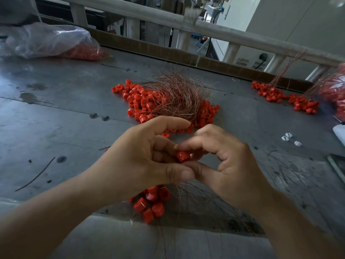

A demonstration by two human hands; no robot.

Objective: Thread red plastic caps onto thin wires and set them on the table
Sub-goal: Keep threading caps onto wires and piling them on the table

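One red plastic cap (182, 156) is pinched between the fingertips of my left hand (141, 157) and my right hand (229, 165), held above the grey metal table (61, 109). Whether a wire passes through it is too fine to tell. Just below my hands lies a small cluster of red caps (152, 201) with thin wires (197, 202) trailing to the right. Farther back, a big heap of caps on coppery wires (168, 99) covers the table's middle.
A clear plastic bag of red caps (56, 42) lies at the back left. Another group of wired caps (283, 96) and a second bag (334, 90) are at the far right. A few small white pieces (289, 138) rest right of my hands. A railing (205, 27) runs behind the table.
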